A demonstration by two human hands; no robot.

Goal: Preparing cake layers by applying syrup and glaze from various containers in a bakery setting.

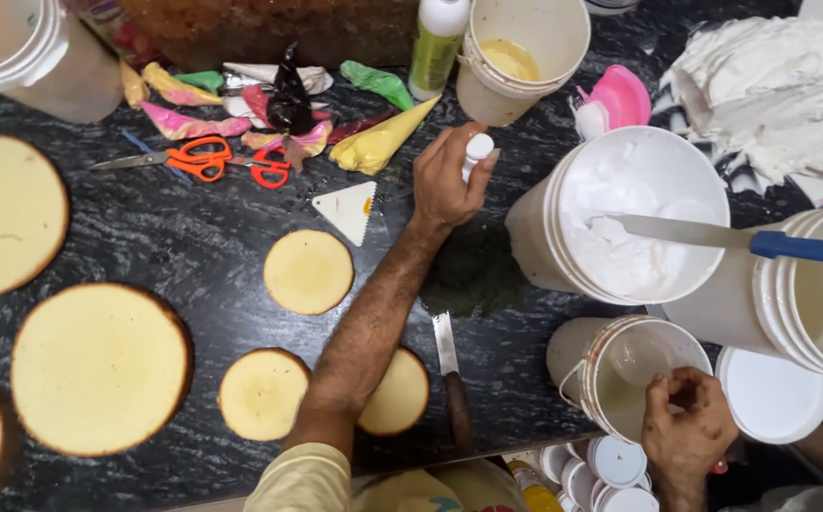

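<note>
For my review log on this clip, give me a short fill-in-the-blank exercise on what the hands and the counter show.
1. The left hand holds a small ____ bottle above the dark counter.
2. The right hand rests on the rim of a ____ bucket.
3. A blue-handled knife lies across the bucket of white ____.
4. The scissors have ____ handles.

Missing words: white; white; cream; orange

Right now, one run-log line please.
left hand: holds small white bottle | right hand: on bucket rim | cake rounds on counter
</note>
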